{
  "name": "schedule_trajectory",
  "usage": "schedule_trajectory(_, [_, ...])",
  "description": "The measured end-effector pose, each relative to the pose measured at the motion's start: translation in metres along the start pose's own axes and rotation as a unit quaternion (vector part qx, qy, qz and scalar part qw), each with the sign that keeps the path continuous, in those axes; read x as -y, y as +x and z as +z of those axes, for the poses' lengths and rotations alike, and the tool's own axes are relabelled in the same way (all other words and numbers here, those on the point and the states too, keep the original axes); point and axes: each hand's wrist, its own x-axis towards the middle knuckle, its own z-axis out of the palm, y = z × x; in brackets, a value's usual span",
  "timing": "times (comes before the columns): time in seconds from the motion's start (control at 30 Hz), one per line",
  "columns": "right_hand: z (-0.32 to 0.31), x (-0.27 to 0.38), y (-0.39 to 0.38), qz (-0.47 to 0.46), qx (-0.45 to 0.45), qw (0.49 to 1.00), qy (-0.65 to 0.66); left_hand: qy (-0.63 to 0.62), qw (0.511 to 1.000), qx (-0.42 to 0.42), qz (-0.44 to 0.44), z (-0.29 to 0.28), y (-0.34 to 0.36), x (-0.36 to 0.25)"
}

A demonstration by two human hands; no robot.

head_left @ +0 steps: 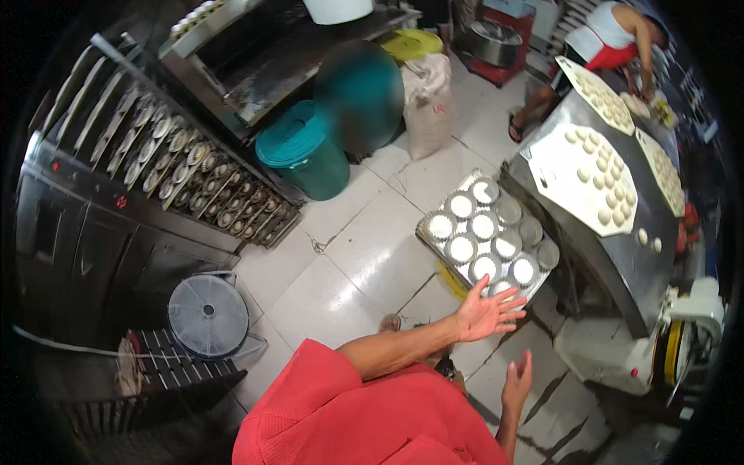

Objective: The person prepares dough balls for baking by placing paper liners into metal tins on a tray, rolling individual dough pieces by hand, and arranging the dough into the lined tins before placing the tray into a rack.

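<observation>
Clock positions are read about the left hand. The left hand (490,314) is open, palm up, fingers spread, and grasps nothing; it overlaps the near edge of the tray (442,252), though contact cannot be told. The right hand (518,385), at 5 o'clock, is turned nearly edge-on, its fingers raised and loosely extended, with nothing visible in its hold. The tray lies at 12 o'clock, carrying rows of fluted cups (483,227); most show white discs, while those along its right side look grey. Beside the tray, at 1 to 2 o'clock, stands the counter (620,263), on which a white board (554,167) bears pale dough balls (601,164). A co-worker (612,35) bends over the counter's far end at 1 o'clock. A white machine (604,349) occupies 3 o'clock, a fan (208,325) 9 o'clock, a teal bin (318,174) 10 to 11 o'clock, and a sack (428,116) 11 to 12 o'clock.
</observation>
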Motion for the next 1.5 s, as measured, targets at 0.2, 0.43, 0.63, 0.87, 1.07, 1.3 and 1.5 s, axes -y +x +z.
schedule_trajectory(0.2, [-0.047,-0.029,0.021,0.049,0.013,0.993,-0.106,0.106,0.991,-0.053,0.056,-0.004,0.015,0.005])
schedule_trajectory(0.43, [-0.039,0.035,0.086,-0.133,0.019,0.989,0.066,0.118,0.972,-0.184,0.086,-0.013,0.014,0.005])
schedule_trajectory(0.63, [-0.024,0.074,0.070,-0.213,-0.101,0.964,0.121,0.210,0.971,-0.094,0.072,0.016,0.107,0.059])
schedule_trajectory(0.87, [-0.040,0.135,0.090,-0.294,-0.153,0.940,-0.085,0.322,0.942,0.051,-0.083,-0.016,0.138,0.095])
schedule_trajectory(1.07, [-0.080,0.134,0.073,-0.286,-0.211,0.929,-0.103,0.187,0.935,0.150,-0.262,0.032,0.131,0.133])
schedule_trajectory(1.3, [-0.004,-0.060,-0.088,0.211,-0.135,0.938,0.239,0.432,0.857,0.280,-0.028,0.181,0.117,0.221])
schedule_trajectory(1.5, [-0.123,0.073,-0.115,-0.158,-0.257,0.549,0.780,0.776,0.494,0.303,-0.251,0.014,0.171,0.233])
